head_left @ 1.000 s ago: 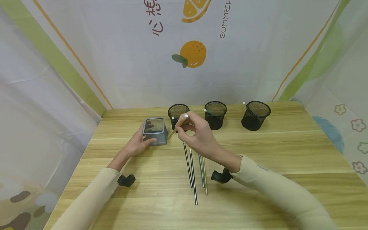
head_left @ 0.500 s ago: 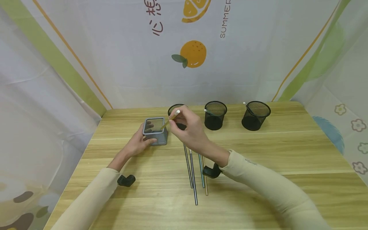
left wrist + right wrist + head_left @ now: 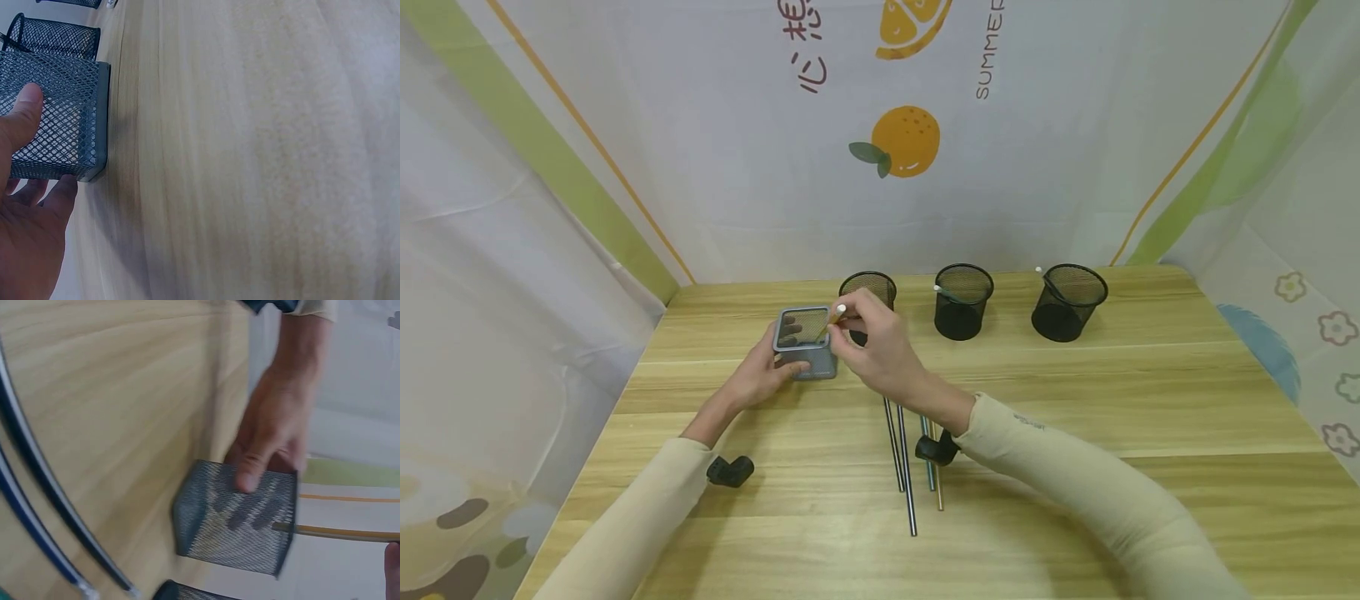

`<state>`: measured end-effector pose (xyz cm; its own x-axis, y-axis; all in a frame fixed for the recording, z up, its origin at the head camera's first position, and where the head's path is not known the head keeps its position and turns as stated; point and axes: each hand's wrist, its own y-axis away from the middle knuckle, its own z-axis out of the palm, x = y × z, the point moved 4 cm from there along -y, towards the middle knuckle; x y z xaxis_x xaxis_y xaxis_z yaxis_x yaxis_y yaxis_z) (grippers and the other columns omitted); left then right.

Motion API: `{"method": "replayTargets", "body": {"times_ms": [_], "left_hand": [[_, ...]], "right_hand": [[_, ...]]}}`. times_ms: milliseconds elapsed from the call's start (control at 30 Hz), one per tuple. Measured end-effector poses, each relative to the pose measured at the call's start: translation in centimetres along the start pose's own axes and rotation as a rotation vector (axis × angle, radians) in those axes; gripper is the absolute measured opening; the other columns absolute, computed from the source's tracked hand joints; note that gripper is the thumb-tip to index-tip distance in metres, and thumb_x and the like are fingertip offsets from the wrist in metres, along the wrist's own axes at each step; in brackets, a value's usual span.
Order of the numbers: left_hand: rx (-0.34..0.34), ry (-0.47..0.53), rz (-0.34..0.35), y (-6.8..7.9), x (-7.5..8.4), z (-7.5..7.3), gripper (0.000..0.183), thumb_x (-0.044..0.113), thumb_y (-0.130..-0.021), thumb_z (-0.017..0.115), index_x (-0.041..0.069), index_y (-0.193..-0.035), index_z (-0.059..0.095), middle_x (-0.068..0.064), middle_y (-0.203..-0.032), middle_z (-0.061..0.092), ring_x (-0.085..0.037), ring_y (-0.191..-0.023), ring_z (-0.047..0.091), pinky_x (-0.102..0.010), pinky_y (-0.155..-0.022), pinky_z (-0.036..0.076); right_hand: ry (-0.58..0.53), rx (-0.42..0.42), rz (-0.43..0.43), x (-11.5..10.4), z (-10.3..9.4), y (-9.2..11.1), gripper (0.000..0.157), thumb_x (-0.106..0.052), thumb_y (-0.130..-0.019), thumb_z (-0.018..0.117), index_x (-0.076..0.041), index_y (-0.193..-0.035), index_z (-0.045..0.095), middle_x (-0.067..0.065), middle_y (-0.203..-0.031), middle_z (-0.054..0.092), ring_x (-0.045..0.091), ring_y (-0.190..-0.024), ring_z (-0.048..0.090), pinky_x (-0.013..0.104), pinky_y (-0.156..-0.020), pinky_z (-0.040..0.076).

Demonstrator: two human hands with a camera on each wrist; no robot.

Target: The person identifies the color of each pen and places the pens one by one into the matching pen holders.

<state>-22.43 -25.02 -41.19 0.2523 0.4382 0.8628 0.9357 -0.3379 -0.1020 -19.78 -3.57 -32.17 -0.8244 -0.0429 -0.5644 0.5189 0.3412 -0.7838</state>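
My left hand [image 3: 762,371] grips a square grey mesh pen holder [image 3: 811,360] at its left side, thumb on the front and fingers behind. In the right wrist view the fingers show through the mesh of the pen holder [image 3: 244,512]. Between thumb and fingertips, my right hand [image 3: 883,350] pinches a gold pencil [image 3: 837,313] with a white eraser end up. The pencil [image 3: 337,533] slants with its lower end inside the holder's rim. Under the right forearm lie several pencils [image 3: 907,475], dark, teal and gold, partly hidden by the hand and wrist.
Behind the right hand stands a round black mesh cup [image 3: 867,287], partly hidden. Farther right are a second cup [image 3: 958,317] and a third cup [image 3: 1060,321], each with a pencil leaning in it. A curtain [image 3: 737,192] hangs at the table's back edge.
My right hand has moved left and brought the gold pencil from beside the square holder to over its rim, with the lower end now inside. The left hand stays put.
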Motion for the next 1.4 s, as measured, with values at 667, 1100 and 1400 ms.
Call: {"method": "replayTargets", "body": {"times_ms": [667,1100,1400], "left_hand": [[0.007,-0.017,0.018,-0.2,0.2,0.1,0.075,-0.004,-0.097,0.066,-0.007,-0.155,0.019,-0.035,-0.152,0.033,-0.049,-0.141,0.031,-0.059,-0.112,0.034],[0.022,-0.036,0.013,0.0,0.5,0.1,0.074,-0.003,-0.096,0.067,-0.008,-0.154,0.021,-0.034,-0.150,0.036,-0.049,-0.140,0.034,-0.061,-0.112,0.034],[0.035,-0.034,-0.001,0.2,0.8,0.0,0.075,-0.003,-0.095,0.069,-0.008,-0.153,0.022,-0.035,-0.149,0.038,-0.050,-0.139,0.035,-0.061,-0.112,0.033]], "right_hand": [[0.016,-0.099,0.210,2.6,2.0,1.7,0.018,0.017,-0.090,0.062,0.007,-0.104,0.057,0.017,-0.103,0.055,0.032,-0.098,0.065,0.027,-0.086,0.058],[0.147,-0.233,0.432,3.0,1.4,2.8,0.018,0.006,-0.091,0.069,0.007,-0.105,0.059,0.011,-0.100,0.060,0.022,-0.092,0.066,0.018,-0.081,0.057],[0.170,-0.280,0.464,3.1,0.3,3.4,0.011,0.002,-0.092,0.070,-0.003,-0.095,0.060,0.004,-0.092,0.063,0.015,-0.084,0.065,0.022,-0.074,0.059]]}}
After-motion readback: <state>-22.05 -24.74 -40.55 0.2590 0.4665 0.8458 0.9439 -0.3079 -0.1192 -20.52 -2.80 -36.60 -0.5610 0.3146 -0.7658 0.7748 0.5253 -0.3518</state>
